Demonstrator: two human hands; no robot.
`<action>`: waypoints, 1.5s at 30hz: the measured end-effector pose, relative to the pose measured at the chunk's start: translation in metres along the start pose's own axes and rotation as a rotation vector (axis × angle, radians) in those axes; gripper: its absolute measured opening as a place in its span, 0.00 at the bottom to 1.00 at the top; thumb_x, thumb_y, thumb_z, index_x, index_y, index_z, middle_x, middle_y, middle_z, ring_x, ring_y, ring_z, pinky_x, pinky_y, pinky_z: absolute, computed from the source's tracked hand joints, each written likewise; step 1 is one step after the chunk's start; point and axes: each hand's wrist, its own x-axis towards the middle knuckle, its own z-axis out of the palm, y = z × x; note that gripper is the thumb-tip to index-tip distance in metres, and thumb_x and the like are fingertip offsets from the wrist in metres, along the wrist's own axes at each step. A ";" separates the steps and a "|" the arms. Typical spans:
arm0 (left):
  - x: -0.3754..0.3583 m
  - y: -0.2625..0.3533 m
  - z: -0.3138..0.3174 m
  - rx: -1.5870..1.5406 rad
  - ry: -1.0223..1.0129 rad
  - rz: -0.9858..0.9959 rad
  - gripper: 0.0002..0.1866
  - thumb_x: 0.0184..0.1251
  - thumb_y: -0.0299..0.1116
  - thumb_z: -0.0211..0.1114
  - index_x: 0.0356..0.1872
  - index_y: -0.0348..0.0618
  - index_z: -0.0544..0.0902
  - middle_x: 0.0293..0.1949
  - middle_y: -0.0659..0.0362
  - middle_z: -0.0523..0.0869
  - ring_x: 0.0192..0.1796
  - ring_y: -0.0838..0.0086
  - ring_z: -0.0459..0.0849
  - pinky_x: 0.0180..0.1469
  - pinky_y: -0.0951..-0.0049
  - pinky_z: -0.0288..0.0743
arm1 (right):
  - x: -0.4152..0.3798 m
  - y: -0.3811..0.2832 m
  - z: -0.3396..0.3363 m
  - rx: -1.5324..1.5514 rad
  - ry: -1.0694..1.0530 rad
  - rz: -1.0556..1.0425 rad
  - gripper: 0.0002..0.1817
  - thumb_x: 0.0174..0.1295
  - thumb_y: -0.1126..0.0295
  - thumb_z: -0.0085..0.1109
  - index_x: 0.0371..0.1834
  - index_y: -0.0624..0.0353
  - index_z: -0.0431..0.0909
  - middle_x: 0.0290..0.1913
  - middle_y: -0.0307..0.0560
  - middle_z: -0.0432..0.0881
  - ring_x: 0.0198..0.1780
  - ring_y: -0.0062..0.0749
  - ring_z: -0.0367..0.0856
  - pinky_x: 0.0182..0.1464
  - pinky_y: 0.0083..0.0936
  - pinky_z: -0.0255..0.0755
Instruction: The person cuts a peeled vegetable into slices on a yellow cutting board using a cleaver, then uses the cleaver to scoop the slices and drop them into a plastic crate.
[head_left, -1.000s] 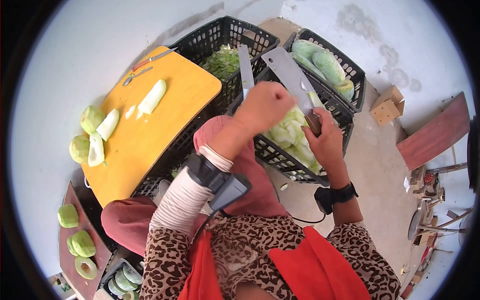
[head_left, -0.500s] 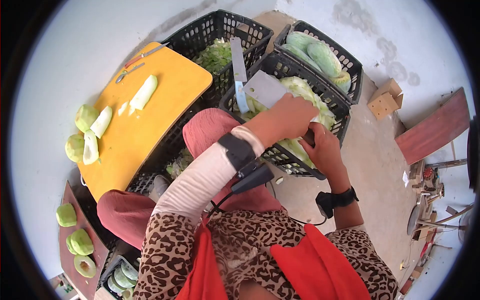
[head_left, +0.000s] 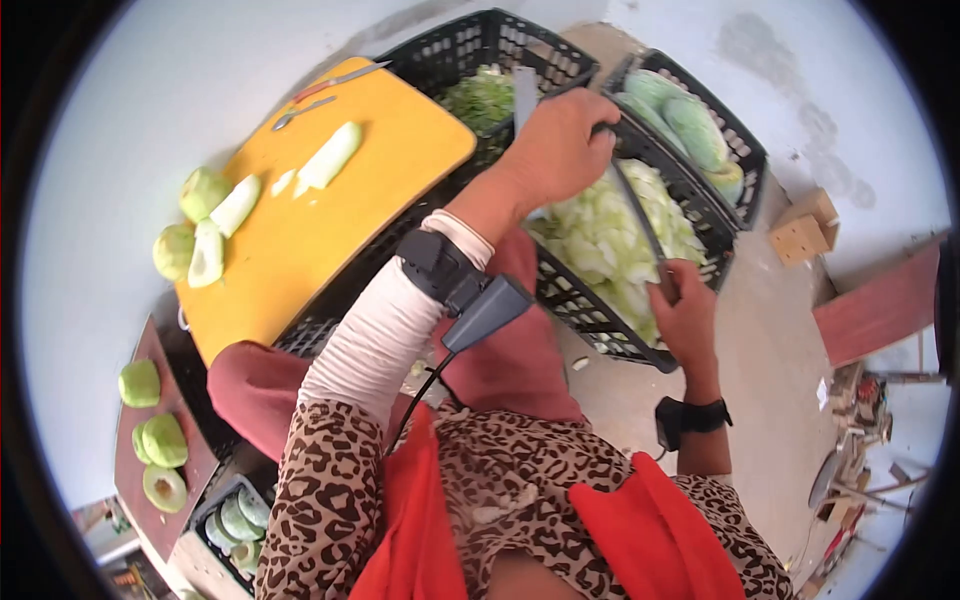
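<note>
A cleaver [head_left: 640, 215], seen nearly edge-on, spans the gap between my hands over a black crate [head_left: 600, 330] of pale green sliced pieces [head_left: 610, 230]. My right hand [head_left: 688, 305] is closed around its handle. At the blade's far end, the fingers of my left hand [head_left: 565, 140] are bent and pinch it. Behind my left hand stands another knife [head_left: 525, 95], its blade pointing up; its handle is mostly hidden.
On the yellow board [head_left: 330, 240] at left lie peeled green pieces [head_left: 335, 155], a knife [head_left: 340, 82] and a spoon [head_left: 303, 113]. Another crate [head_left: 540, 45] holds green scraps. Whole gourds [head_left: 695, 130] fill a crate at back right. More peeled fruit [head_left: 165, 440] lies on a brown board.
My left hand has moved up and away from my right, to the blade's far end. The cleaver has turned from showing its broad face to nearly edge-on. The view has shifted slightly.
</note>
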 end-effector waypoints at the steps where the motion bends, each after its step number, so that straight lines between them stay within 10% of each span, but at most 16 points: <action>1: 0.000 -0.001 -0.019 0.049 0.017 -0.117 0.13 0.61 0.32 0.65 0.46 0.40 0.82 0.42 0.50 0.85 0.44 0.60 0.85 0.49 0.68 0.77 | 0.002 0.001 0.000 0.034 0.032 0.017 0.15 0.56 0.74 0.65 0.46 0.60 0.73 0.33 0.47 0.82 0.30 0.32 0.80 0.34 0.26 0.73; 5: -0.020 -0.045 -0.090 0.179 0.089 -0.315 0.14 0.61 0.33 0.65 0.47 0.40 0.83 0.40 0.52 0.87 0.42 0.65 0.86 0.47 0.69 0.78 | 0.028 -0.020 -0.002 0.688 0.083 0.219 0.09 0.63 0.74 0.60 0.42 0.64 0.72 0.29 0.40 0.79 0.23 0.16 0.72 0.27 0.14 0.65; 11: -0.103 -0.134 -0.185 0.523 0.160 -0.715 0.14 0.55 0.32 0.65 0.43 0.40 0.84 0.40 0.47 0.87 0.44 0.57 0.86 0.49 0.65 0.78 | 0.063 -0.103 -0.002 1.509 -0.018 0.238 0.08 0.66 0.70 0.58 0.35 0.61 0.69 0.26 0.39 0.72 0.21 0.17 0.66 0.23 0.17 0.59; 19: -0.153 -0.182 -0.249 0.879 -0.163 -1.177 0.42 0.47 0.44 0.72 0.67 0.49 0.68 0.67 0.48 0.64 0.67 0.47 0.62 0.63 0.49 0.67 | 0.067 -0.177 0.051 1.483 -0.348 0.236 0.09 0.65 0.73 0.58 0.42 0.63 0.69 0.28 0.41 0.74 0.21 0.19 0.68 0.24 0.16 0.64; 25: -0.157 -0.197 -0.253 0.829 -0.259 -1.211 0.36 0.48 0.51 0.70 0.61 0.50 0.75 0.66 0.48 0.66 0.66 0.47 0.64 0.61 0.50 0.68 | 0.062 -0.186 0.078 1.456 -0.490 0.300 0.09 0.65 0.72 0.58 0.42 0.63 0.68 0.29 0.42 0.74 0.21 0.19 0.68 0.24 0.17 0.65; 45: -0.178 -0.173 -0.252 0.577 0.067 -1.081 0.12 0.47 0.34 0.68 0.30 0.39 0.77 0.26 0.51 0.83 0.30 0.63 0.84 0.32 0.65 0.76 | 0.054 -0.179 0.101 1.329 -0.560 0.194 0.09 0.63 0.75 0.59 0.42 0.65 0.68 0.29 0.42 0.76 0.23 0.19 0.72 0.25 0.19 0.67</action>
